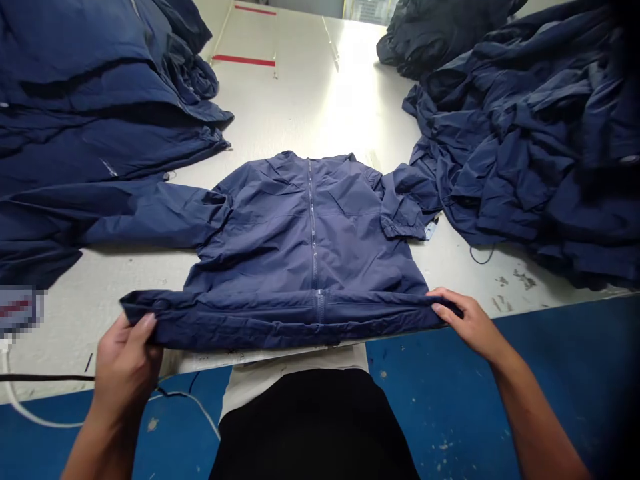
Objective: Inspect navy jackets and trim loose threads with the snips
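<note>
Left hand (127,357) and right hand (467,320) pinch jacket (305,247) hem corners at 7 and 4 o'clock, jacket flat on table (300,100); slick fabric may slip unevenly, and the 2 o'clock sleeve (405,200) may drag the loose pile (525,153).

Bright overhead glare, sharp focus

- Folded stack (90,113) blocks the far left.
- Loose heap (530,147) crowds the right, touching the spread jacket (310,247), which fills the centre.
- Clear lane straight ahead: bare table (300,100) beyond the collar.
- Bare strip near left too, cables (50,378) along its edge.
</note>
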Demonstrator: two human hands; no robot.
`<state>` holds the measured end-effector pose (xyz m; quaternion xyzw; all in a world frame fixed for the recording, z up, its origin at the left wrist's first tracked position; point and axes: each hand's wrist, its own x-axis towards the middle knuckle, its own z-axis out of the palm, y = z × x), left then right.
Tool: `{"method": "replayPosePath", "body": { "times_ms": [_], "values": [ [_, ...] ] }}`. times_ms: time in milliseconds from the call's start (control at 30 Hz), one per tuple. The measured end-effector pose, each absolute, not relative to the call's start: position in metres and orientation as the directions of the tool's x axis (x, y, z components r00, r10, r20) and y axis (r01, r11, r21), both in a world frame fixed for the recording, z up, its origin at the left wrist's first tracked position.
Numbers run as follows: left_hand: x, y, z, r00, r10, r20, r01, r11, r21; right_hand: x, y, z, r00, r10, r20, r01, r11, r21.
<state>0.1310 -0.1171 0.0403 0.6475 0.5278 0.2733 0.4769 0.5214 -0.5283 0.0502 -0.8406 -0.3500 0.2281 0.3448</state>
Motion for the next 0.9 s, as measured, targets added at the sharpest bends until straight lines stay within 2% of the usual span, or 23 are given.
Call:
{"method": "replayPosePath", "body": {
  "times_ms": [100, 200, 333, 500, 633, 700, 900],
  "values": [
    [0.146, -0.114, 0.039, 0.258, 0.935, -0.245, 0.46, 0.104, 0.882, 0.522, -0.515, 0.041, 0.784, 0.616, -0.068, 0.395, -0.581, -0.712],
    [0.152, -0.103, 0.034, 0.262, 0.923, -0.281, 0.509, 0.115, 0.853, 0.527, -0.505, 0.03, 0.858, 0.513, 0.015, 0.378, -0.612, -0.694],
    [0.147, -0.095, 0.025, 0.34, 0.881, -0.329, 0.418, 0.172, 0.892, 0.536, -0.502, 0.022, 0.866, 0.501, 0.007, 0.378, -0.644, -0.665],
    [0.147, -0.103, 0.023, 0.376, 0.878, -0.297, 0.329, 0.173, 0.928, 0.535, -0.508, 0.023, 0.897, 0.44, -0.03, 0.339, -0.731, -0.593],
    [0.149, -0.106, 0.025, 0.379, 0.877, -0.296, 0.302, 0.185, 0.935, 0.532, -0.511, 0.022, 0.928, 0.372, -0.005, 0.303, -0.765, -0.568],
    [0.149, -0.106, 0.025, 0.36, 0.882, -0.305, 0.299, 0.201, 0.933, 0.535, -0.511, 0.021, 0.925, 0.379, -0.019, 0.291, -0.742, -0.604],
    [0.156, -0.105, 0.031, 0.286, 0.905, -0.316, 0.317, 0.222, 0.922, 0.55, -0.523, 0.023, 0.829, 0.542, -0.137, 0.19, -0.503, -0.843]
  ]
}}
